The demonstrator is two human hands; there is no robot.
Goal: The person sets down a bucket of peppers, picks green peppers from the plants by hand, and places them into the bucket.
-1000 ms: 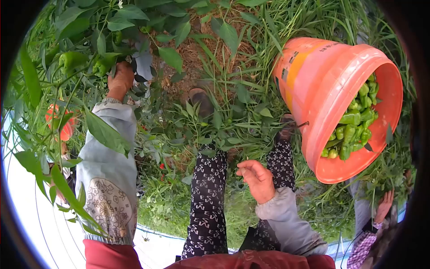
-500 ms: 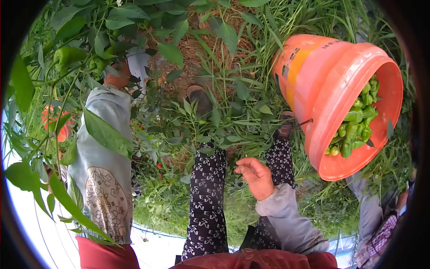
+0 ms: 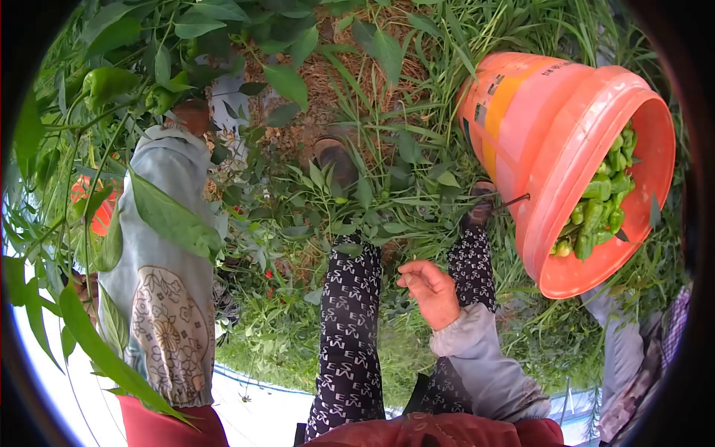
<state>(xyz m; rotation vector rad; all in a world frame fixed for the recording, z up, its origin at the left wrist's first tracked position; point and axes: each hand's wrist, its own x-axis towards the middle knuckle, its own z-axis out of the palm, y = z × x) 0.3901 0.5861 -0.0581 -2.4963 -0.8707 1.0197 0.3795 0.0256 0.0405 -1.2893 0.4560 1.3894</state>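
Observation:
My left hand (image 3: 190,117) is up among the pepper plant's leaves (image 3: 287,86), past the end of a pale sleeve. Leaves cover most of its fingers, so its grip does not show. Close by on the left hang green peppers (image 3: 108,86). In front of my legs, my right hand (image 3: 433,295) hovers with fingers loosely bent and a little apart, and I see nothing in it. To its right an orange bucket (image 3: 514,141) lies tipped, its mouth facing right. Inside it are several picked green peppers (image 3: 598,212).
Tall grass (image 3: 417,74) and low plants surround my shoes (image 3: 337,160). Another orange object (image 3: 95,205) shows behind leaves at the left. Another person's pale-clothed leg (image 3: 622,350) is at the lower right, beyond the bucket.
The view has shifted slightly, and the bucket appears a bit farther right. My left forearm has shifted slightly among the leaves. My right hand keeps its loose bend.

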